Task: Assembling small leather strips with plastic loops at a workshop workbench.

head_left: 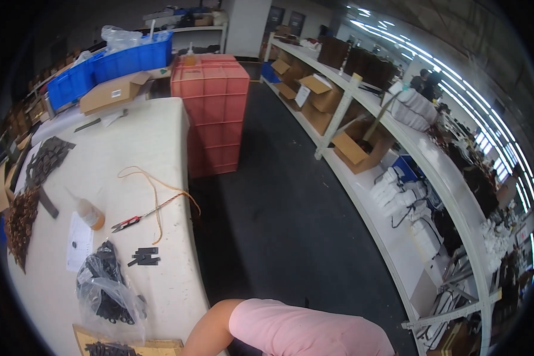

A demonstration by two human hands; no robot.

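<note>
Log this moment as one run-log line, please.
hands: out of view | arm: pink sleeve, lower edge | white table: plastic bag with black pieces, red-handled snips, bottle

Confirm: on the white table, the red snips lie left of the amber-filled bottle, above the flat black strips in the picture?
No, the side is wrong: the head view shows the red snips right of the amber-filled bottle. They do lie on the white table, above the flat black strips.
</note>
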